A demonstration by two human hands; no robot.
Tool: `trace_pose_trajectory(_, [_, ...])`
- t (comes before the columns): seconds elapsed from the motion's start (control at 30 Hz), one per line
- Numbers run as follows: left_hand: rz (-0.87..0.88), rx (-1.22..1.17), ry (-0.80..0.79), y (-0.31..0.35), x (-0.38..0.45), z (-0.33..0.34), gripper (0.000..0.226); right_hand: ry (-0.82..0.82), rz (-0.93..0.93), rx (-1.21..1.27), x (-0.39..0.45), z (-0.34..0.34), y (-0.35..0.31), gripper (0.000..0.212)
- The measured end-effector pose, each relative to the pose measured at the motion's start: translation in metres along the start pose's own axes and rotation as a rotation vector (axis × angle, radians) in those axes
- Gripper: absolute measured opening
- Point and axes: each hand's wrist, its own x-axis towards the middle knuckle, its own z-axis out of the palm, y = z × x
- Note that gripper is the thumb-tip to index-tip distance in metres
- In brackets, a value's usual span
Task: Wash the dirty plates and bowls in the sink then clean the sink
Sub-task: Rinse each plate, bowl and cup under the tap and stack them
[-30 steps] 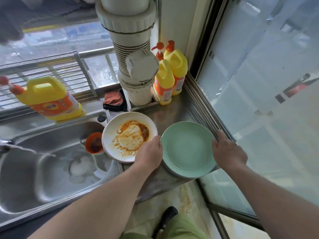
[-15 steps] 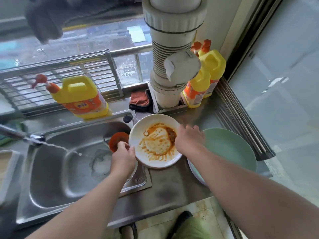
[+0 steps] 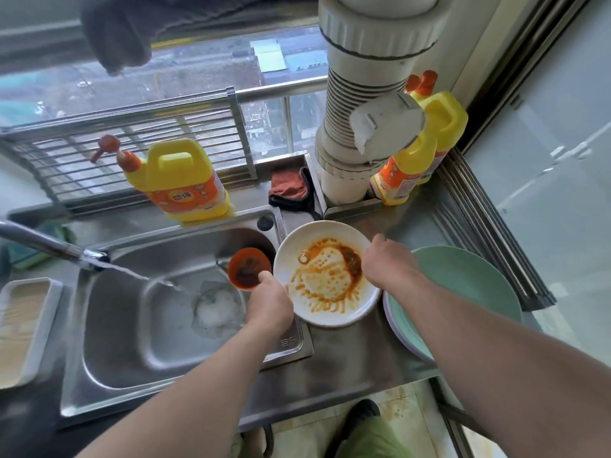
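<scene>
Holding a round white ceramic plate smeared with orange-brown sauce (image 3: 327, 274), a person stands at a stainless steel sink (image 3: 132, 325) set into a steel counter; the left hand (image 3: 269, 304) curls round the plate's near-left rim, and the right hand (image 3: 386, 262) curls over its far-right rim, so both hands grip the plate; the plate sits half over the sink's right edge and half over the counter, and whether it rests there or is just lifted I cannot tell.

Just left of the plate, inside the sink's far-right corner, is a small orange bowl with dark residue (image 3: 249, 267); it lies just beside the left thumb, perhaps touching it; to the right on the counter is a stack of pale green round plates (image 3: 469, 292), its edge tucked under or against the white plate.

A steel tap (image 3: 56, 247) runs a thin stream into the basin, foaming over the drain; a yellow detergent jug with an orange pump (image 3: 180, 181) stands behind the sink.

Risks, as I judge them: the sauce looks wet, so tilting the plate on the way into the basin could spill it onto the counter or the green stack; swinging left could knock the orange bowl; wet fingers on a glazed rim could slip and drop the plate against the steel.
</scene>
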Motion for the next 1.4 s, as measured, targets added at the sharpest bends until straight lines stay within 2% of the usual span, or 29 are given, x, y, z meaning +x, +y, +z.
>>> trace_pose_trajectory(0.07, [-0.051, -0.066, -0.061, -0.005, 0.002, -0.001, 0.021, -0.045, 0.023, 0.036, 0.003, -0.004, -0.002, 0.043])
trace_pose_trajectory(0.13, [-0.116, -0.240, -0.129, -0.012, 0.002, -0.001, 0.017, -0.056, 0.019, 0.063, 0.002, -0.007, -0.004, 0.045])
trace_pose_trajectory(0.2, [-0.157, -0.434, -0.186, -0.016, -0.001, -0.002, 0.013, -0.037, 0.006, 0.048, 0.000, -0.006, -0.007, 0.046])
trace_pose_trajectory(0.3, [-0.133, -0.595, -0.251, -0.021, -0.003, -0.002, 0.014, 0.022, 0.015, -0.003, -0.007, -0.007, -0.011, 0.045])
trace_pose_trajectory(0.4, [-0.123, -0.671, -0.243, -0.027, -0.001, -0.007, 0.018, 0.143, -0.022, 0.020, -0.016, -0.012, -0.017, 0.041])
trace_pose_trajectory(0.47, [-0.145, -0.753, -0.214, -0.033, -0.001, -0.016, 0.020, 0.218, -0.080, 0.131, -0.025, -0.014, -0.025, 0.039])
trace_pose_trajectory(0.6, [-0.226, -0.850, -0.163, -0.063, 0.008, -0.046, 0.018, 0.267, -0.187, 0.363, -0.047, -0.012, -0.061, 0.037])
trace_pose_trajectory(0.77, [-0.288, -0.834, -0.058, -0.117, 0.016, -0.094, 0.027, 0.220, -0.244, 0.413, -0.080, 0.011, -0.118, 0.037])
trace_pose_trajectory(0.83, [-0.256, -0.835, 0.000, -0.140, 0.018, -0.114, 0.033, 0.180, -0.225, 0.413, -0.088, 0.026, -0.141, 0.038])
trace_pose_trajectory(1.0, [-0.172, -0.666, 0.107, -0.189, 0.012, -0.161, 0.037, 0.029, -0.116, 0.400, -0.105, 0.078, -0.187, 0.043])
trace_pose_trajectory(1.23, [-0.112, -0.522, 0.158, -0.245, 0.010, -0.203, 0.034, -0.137, -0.070, 0.351, -0.124, 0.128, -0.242, 0.045])
trace_pose_trajectory(1.4, [-0.088, -0.453, 0.178, -0.278, 0.016, -0.220, 0.040, -0.183, -0.048, 0.459, -0.125, 0.144, -0.280, 0.036])
